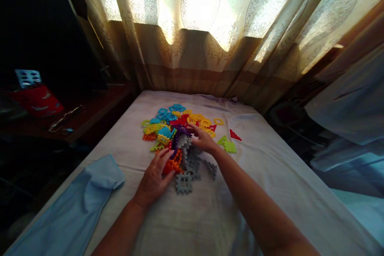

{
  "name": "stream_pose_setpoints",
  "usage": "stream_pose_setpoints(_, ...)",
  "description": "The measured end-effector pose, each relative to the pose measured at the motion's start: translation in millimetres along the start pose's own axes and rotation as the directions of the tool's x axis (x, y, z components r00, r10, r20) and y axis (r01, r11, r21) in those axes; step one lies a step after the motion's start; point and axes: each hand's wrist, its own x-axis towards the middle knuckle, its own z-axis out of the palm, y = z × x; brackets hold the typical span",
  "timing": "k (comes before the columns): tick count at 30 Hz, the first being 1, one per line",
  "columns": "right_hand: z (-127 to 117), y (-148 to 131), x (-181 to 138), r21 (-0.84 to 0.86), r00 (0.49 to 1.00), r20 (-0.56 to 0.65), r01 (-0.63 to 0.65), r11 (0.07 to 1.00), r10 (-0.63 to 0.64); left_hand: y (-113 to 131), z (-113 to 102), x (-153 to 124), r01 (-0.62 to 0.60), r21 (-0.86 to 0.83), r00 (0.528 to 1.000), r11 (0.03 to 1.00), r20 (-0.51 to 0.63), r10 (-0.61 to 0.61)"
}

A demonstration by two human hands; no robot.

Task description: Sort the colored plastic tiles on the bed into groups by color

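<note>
A heap of coloured plastic interlocking tiles (180, 124) lies on a white sheet (270, 176): blue, yellow, red, orange, purple, green and grey pieces. My left hand (154, 178) rests at the heap's near edge, its fingers curled on orange tiles (173, 166). My right hand (204, 140) reaches over the middle of the heap, fingers bent down onto grey and purple tiles. Whether it grips one is hidden. A grey square tile (183, 183) lies alone just in front of my left hand. A red triangle (235, 135) and a green piece (227, 145) lie to the right.
A light blue cloth (81, 204) lies on the sheet's near left. Patterned curtains (204, 28) hang behind the far edge. A dark wooden side table (81, 116) on the left holds a red box (37, 102) and small items. Pale bedding (348, 104) is piled on the right.
</note>
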Motion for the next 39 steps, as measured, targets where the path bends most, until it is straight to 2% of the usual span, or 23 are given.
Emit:
stream_pose_setpoints(2, -27.4, 6.8, 9.8, -0.039, 0.997, -0.009, -0.077, 0.996, 0.076, -0.5, 0.6, 0.2, 0.001, 0.019, 1.0, 1.0, -0.025, 0.0)
stream_pose_setpoints(4, -56.0, 16.7, 16.5, -0.245, 0.957, -0.204, -0.253, 0.936, 0.205, -1.6, 1.9, 0.1, 0.031, 0.056, 0.999, 0.998, -0.041, -0.029)
stream_pose_setpoints(5, -67.3, 22.1, 19.5, -0.315, 0.903, -0.312, -0.39, 0.865, 0.294, -2.2, 2.8, 0.0, 0.054, 0.083, 0.998, 0.995, -0.04, -0.051)
stream_pose_setpoints(7, -78.8, 31.7, 26.0, -0.357, 0.753, -0.465, -0.641, 0.68, 0.465, -3.3, 4.2, -0.3, 0.082, 0.134, 0.997, 0.988, -0.014, -0.081)
stream_pose_setpoints(8, -78.1, 35.0, 29.9, -0.364, 0.701, -0.484, -0.705, 0.608, 0.524, -3.8, 4.5, -0.5, 0.083, 0.149, 0.996, 0.985, 0.01, -0.085)
stream_pose_setpoints(9, -73.2, 36.5, 34.1, -0.381, 0.684, -0.472, -0.727, 0.571, 0.556, -4.0, 4.4, -0.6, 0.076, 0.152, 0.996, 0.986, 0.036, -0.082)
stream_pose_setpoints(10, -64.9, 36.1, 38.4, -0.412, 0.701, -0.442, -0.713, 0.568, 0.56, -4.1, 3.9, -0.6, 0.068, 0.14, 0.995, 0.988, 0.062, -0.077)
stream_pose_setpoints(13, -31.8, 22.1, 48.5, -0.523, 0.832, -0.33, -0.555, 0.647, 0.447, -3.8, 0.1, 0.0, 0.093, 0.031, 0.991, 0.995, 0.092, -0.096)
stream_pose_setpoints(15, -15.4, 4.9, 52.1, -0.554, 0.884, -0.243, -0.464, 0.691, 0.399, -3.2, -3.0, 0.9, 0.166, -0.047, 0.986, 0.985, 0.021, -0.166)
stream_pose_setpoints(17, -9.7, -13.9, 56.1, -0.562, 0.907, -0.142, -0.403, 0.722, 0.395, -2.7, -5.3, 1.9, 0.249, -0.095, 0.959, 0.964, -0.117, -0.259)
stream_pose_setpoints(20, -14.5, -36.4, 74.2, -0.577, 0.921, -0.096, -0.362, 0.732, 0.379, -2.7, -6.4, 3.0, 0.307, -0.115, 0.898, 0.945, -0.294, -0.328)
stream_pose_setpoints(25, -9.3, -43.5, 148.7, -0.564, 0.936, -0.226, -0.35, 0.748, 0.268, -6.7, -5.8, 1.3, 0.348, -0.128, 0.85, 0.929, -0.375, -0.37)
stream_pose_setpoints(28, 8.3, -33.8, 194.4, -0.477, 0.891, -0.249, -0.453, 0.753, 0.379, -9.2, -6.3, -1.2, 0.427, -0.163, 0.802, 0.889, -0.387, -0.456)
stream_pose_setpoints(31, 29.8, -26.2, 220.6, -0.486, 0.854, -0.18, -0.508, 0.712, 0.487, -9.6, -6.3, -2.9, 0.481, -0.191, 0.763, 0.855, -0.389, -0.516)
stream_pose_setpoints(33, 44.6, -27.3, 226.8, -0.547, 0.875, -0.089, -0.442, 0.711, 0.475, -9.2, -5.6, -3.3, 0.494, -0.187, 0.765, 0.849, -0.372, -0.526)
stream_pose_setpoints(36, 62.4, -39.3, 223.6, -0.643, 0.932, 0.062, -0.237, 0.728, 0.358, -9.1, -3.5, -2.8, 0.498, -0.158, 0.784, 0.853, -0.339, -0.52)
stream_pose_setpoints(39, 66.8, -56.3, 207.6, -0.682, 0.937, 0.227, -0.043, 0.731, 0.266, -10.2, -0.9, -0.8, 0.46, -0.105, 0.818, 0.882, -0.337, -0.466)
